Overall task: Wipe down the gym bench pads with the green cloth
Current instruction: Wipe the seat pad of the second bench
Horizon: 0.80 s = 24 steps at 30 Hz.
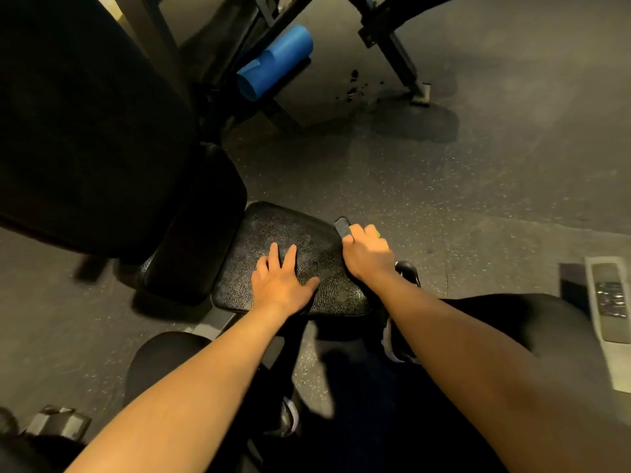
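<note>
Fingers of our right hand are curled tight into a fist round the green cloth, and that is where we judge trouble could start. With the cloth bunched this small, and only a sliver of green showing at the fist's 2 o'clock, it may cover very little of the seat pad per stroke. Knuckles rather than fabric could end up rubbing the vinyl. The fist sits at the pad's 3 o'clock edge, partly over the side, so an outward stroke could slip off toward the floor. A dark grey tab just beside the knuckles at 11 o'clock might also snag, though we cannot tell what it is. Our left hand lies flat on the pad toward 6 o'clock, its fingers straight and spread apart, holding nothing, only pressing down. If we lean on it, that patch could go unwiped. The back pad, up at 10 o'clock, is well apart from both hands.
</note>
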### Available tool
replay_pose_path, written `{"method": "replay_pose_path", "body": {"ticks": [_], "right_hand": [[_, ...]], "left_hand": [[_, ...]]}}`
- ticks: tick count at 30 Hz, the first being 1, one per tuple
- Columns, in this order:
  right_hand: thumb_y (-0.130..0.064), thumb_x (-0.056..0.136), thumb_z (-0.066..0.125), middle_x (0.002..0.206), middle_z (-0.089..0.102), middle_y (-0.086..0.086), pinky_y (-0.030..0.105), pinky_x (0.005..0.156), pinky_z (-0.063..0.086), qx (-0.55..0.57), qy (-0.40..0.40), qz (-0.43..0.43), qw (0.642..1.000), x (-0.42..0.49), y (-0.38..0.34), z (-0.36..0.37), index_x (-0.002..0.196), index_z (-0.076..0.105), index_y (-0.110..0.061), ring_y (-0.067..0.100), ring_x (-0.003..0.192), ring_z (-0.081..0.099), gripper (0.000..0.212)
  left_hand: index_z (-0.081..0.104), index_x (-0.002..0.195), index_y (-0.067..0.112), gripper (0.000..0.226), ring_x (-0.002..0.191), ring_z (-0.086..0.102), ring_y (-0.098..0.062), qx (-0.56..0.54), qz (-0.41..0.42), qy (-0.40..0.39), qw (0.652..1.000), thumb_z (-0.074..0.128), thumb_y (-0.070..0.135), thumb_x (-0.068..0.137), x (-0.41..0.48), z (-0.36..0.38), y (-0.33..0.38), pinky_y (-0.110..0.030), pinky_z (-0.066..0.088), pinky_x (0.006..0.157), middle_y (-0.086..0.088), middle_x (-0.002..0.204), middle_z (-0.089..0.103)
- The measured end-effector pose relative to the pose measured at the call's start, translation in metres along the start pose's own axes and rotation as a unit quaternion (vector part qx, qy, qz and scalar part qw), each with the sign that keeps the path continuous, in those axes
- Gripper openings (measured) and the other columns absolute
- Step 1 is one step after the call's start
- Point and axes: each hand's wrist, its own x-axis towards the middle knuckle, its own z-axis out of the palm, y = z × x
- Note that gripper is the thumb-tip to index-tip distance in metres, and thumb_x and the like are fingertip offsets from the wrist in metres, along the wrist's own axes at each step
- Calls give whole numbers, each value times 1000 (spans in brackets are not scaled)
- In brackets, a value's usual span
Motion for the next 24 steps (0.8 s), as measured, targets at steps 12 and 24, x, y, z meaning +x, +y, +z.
{"method": "replay_pose_path", "body": {"ticks": [12, 24], "right_hand": [[-33, 103, 30, 146, 30, 22, 49, 91, 47, 93, 49, 78, 991, -63, 21, 33, 156, 14, -20, 42, 109, 52, 57], [-23, 102, 29, 149, 36, 13, 40, 75, 38, 149, 5, 94, 984, -79, 25, 33, 158, 9, -33, 35, 101, 51, 60]], "left_hand": [[7, 160, 32, 74, 149, 8, -35, -34, 0, 24, 999, 36, 63, 100, -35, 28, 9, -49, 17, 119, -5, 168, -5], [15, 160, 24, 78, 153, 1, -30, -86, 44, 20, 995, 52, 52, 98, -43, 38, -4, -43, 11, 124, -8, 168, -2]]}}
